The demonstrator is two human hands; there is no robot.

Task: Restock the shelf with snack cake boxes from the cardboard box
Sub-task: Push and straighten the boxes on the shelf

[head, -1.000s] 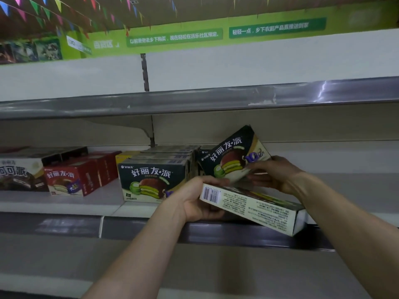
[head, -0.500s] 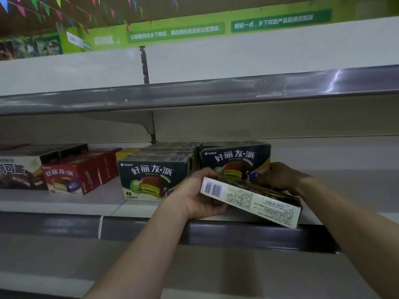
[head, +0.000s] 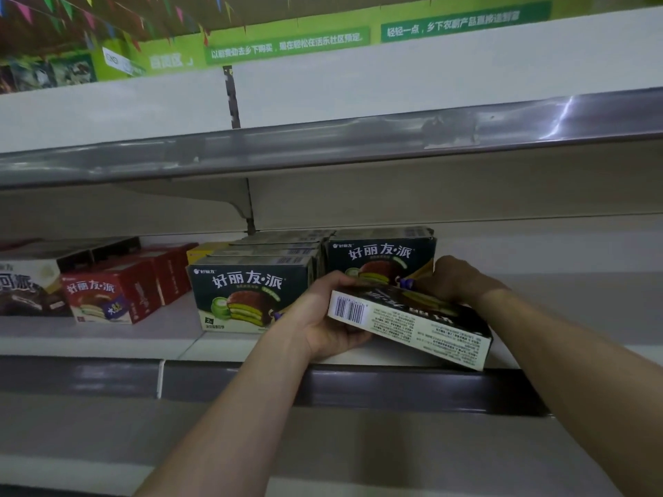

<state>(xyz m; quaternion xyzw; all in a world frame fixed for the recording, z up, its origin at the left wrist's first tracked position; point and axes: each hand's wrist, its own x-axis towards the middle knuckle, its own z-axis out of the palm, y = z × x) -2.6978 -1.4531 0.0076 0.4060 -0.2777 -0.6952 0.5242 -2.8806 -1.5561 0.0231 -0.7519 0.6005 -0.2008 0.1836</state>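
The left hand is gripping the barcode end of a dark green snack cake box, thumb over the top and fingers curled beneath, and is holding it tilted over the front lip of the shelf. The right hand is reaching behind that box, its fingers curling against the lower corner of the upright green box standing at the head of the right-hand row (whether it is pinching or only steadying I cannot tell). The held box is overhanging the shelf edge at its right end, so a slackening left grip is risking a drop to the floor. A careless push from the right hand is likely to skew the upright box against the neighbouring green row; the red boxes are sitting well apart, out of harm
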